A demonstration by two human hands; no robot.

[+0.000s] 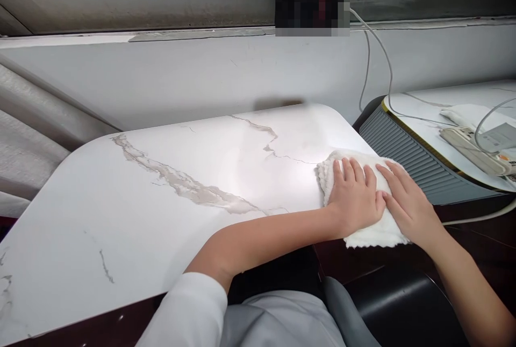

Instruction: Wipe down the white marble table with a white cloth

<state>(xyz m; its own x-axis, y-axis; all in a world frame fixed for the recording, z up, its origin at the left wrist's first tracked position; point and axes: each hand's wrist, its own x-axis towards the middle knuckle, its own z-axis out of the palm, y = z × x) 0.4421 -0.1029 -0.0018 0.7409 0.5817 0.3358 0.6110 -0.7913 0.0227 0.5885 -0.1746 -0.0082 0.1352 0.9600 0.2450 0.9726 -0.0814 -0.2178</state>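
A white fluffy cloth (377, 234) lies over the right end of the white marble-patterned tabletop (133, 218), and its lower part hangs past the edge. My left hand (357, 191) holds the cloth against the surface, fingers close together and slightly bent. Beside it, my right hand (413, 210) grips the cloth's right side, with its fingers angled toward the left hand. The two hands touch near the thumbs. Whatever is under my palms is hidden.
To the right stands a second marble-patterned table with a grey ribbed side (419, 148). On it are a power strip (475, 148) and white cables (387, 57). A window ledge (181, 35) runs behind, and a pale curtain (32, 132) hangs at left. A black seat (407, 304) is below.
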